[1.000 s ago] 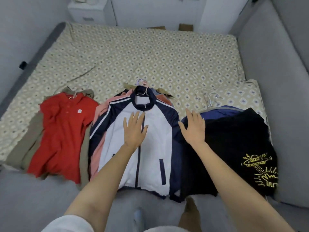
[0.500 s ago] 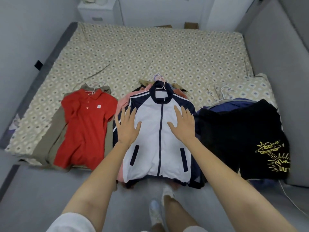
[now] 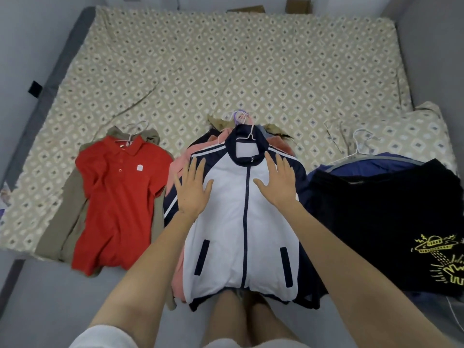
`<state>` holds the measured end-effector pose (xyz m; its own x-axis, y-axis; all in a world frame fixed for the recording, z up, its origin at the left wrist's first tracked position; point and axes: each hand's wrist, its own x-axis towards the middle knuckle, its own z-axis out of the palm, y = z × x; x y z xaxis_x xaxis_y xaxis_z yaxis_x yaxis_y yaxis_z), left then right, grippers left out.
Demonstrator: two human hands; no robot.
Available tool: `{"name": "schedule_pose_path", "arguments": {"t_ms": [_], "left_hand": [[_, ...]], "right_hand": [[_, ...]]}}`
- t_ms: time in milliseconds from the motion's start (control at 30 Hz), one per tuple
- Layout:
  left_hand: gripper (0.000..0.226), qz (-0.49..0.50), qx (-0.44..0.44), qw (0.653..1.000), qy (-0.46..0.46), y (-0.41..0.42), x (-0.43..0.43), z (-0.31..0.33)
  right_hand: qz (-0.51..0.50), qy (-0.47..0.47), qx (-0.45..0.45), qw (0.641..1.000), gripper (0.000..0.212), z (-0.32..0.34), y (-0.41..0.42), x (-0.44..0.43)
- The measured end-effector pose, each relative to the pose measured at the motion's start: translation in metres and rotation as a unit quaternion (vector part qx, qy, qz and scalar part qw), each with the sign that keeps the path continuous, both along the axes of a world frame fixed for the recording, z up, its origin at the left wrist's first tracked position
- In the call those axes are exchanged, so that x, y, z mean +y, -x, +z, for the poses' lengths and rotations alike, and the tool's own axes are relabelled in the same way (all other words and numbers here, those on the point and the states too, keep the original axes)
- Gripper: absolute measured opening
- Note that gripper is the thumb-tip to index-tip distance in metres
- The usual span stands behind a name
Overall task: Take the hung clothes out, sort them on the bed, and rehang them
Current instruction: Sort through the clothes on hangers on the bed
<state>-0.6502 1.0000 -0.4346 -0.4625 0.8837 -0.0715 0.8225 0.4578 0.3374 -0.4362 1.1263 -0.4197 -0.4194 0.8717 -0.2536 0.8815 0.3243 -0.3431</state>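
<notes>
One wide-angle camera, worn on the person's head, looks forward and steeply down at the bed (image 3: 251, 59) from close above its near edge. The bed stretches toward 12 o'clock; the person's legs (image 3: 241, 315) show at 6 o'clock.

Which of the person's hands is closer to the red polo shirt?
Left. The left hand lies on the white jacket beside the red polo shirt; the right hand lies beyond the zip, farther off.

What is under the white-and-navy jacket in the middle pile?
A pink garment shows along its left edge, olive fabric and hanger hooks beyond the collar. The jacket covers the rest, so the count is unclear.
</notes>
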Motion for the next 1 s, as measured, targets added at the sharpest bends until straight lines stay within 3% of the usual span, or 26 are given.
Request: {"name": "schedule_pose_path", "arguments": {"t_ms": [267, 533, 733, 833, 1000], "left_hand": [[0.06, 0.007, -0.047, 0.998, 0.05, 0.031, 0.05, -0.076], [0.05, -0.044, -0.002, 0.999, 0.013, 0.063, 0.1, -0.145], [0.055, -0.071, -0.022, 0.997, -0.01, 0.068, 0.127, -0.167], [0.051, -0.073, -0.065, 0.994, -0.04, 0.067, 0.136, -0.174], [0.043, -0.06, -0.066, 0.996, -0.031, 0.067, 0.144, -0.163]], "right_hand": [[-0.051, 0.043, 0.006, 0.998, 0.08, -0.078, 0.019, 0.042], [-0.119, 0.073, 0.042, 0.989, 0.084, -0.143, 0.036, 0.079], [-0.134, 0.034, 0.024, 0.99, 0.081, -0.166, 0.041, 0.103], [-0.113, 0.046, -0.005, 0.992, 0.081, -0.17, 0.038, 0.116], [-0.113, 0.011, -0.01, 0.993, 0.085, -0.164, 0.035, 0.123]]}}
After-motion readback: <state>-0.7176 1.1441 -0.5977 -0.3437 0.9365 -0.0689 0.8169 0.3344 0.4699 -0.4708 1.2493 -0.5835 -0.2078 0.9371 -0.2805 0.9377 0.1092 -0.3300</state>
